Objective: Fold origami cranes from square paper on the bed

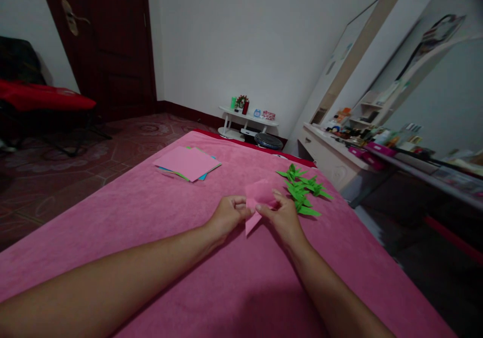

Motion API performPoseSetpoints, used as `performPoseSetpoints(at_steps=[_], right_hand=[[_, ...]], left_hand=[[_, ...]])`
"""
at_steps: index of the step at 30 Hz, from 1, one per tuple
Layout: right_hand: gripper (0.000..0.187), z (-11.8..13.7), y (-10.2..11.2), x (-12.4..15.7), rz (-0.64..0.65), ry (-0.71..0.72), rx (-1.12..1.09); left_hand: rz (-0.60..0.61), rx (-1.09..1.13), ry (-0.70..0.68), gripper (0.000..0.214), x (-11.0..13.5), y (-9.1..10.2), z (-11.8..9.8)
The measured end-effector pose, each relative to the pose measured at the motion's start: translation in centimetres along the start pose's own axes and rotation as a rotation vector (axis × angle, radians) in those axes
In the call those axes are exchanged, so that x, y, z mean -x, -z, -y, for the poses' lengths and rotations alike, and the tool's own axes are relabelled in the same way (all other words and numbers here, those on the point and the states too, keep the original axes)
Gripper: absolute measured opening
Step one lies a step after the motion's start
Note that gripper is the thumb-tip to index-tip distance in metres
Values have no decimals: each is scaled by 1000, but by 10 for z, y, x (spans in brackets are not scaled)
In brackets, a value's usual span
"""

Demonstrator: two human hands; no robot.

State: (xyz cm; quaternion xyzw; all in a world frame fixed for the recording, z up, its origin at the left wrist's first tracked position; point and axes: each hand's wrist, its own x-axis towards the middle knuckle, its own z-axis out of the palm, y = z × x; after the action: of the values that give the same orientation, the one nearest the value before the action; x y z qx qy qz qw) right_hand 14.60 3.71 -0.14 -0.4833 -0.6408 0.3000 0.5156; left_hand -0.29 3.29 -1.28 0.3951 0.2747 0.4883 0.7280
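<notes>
A folded pink paper piece [257, 197] is held just above the pink cloth [151, 227]. My left hand [226, 216] pinches its left edge with closed fingers. My right hand [281, 216] grips its right side, thumb on top. The paper's lower point hangs between the two hands. Beside my right hand, to its far right, lies a cluster of folded green paper figures [303, 191]. A stack of coloured square sheets [187, 163], pink on top, lies farther back to the left.
The cloth-covered surface ends at a far edge near a small white side table [247, 119] with small items. A cluttered white dresser [339, 152] stands at the right. At the far left are a dark wooden door [109, 46] and a red-cushioned chair [41, 99].
</notes>
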Motion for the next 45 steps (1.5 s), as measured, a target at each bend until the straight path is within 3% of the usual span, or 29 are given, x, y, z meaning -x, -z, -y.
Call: performPoseSetpoints(at_steps=[3, 14, 20, 28, 32, 39, 45], right_hand=[[15, -2, 3, -1, 17, -63, -33], [15, -2, 2, -2, 53, 60, 22], [10, 3, -1, -1, 41, 62, 21], [9, 20, 5, 2, -64, 227, 118], [10, 26, 4, 6, -140, 279, 163], [6, 22, -1, 5, -154, 198, 49], [12, 23, -2, 6, -181, 4, -86]], left_hand=[[42, 18, -11, 32, 1, -1, 1], [-7, -63, 12, 21, -2, 3, 1], [-54, 7, 42, 11, -4, 3, 2], [171, 173, 57, 30, 1, 1, -9], [214, 181, 73, 36, 2, 1, -8], [204, 253, 194, 35, 1, 5, -1], [258, 163, 164, 32, 3, 4, -1]])
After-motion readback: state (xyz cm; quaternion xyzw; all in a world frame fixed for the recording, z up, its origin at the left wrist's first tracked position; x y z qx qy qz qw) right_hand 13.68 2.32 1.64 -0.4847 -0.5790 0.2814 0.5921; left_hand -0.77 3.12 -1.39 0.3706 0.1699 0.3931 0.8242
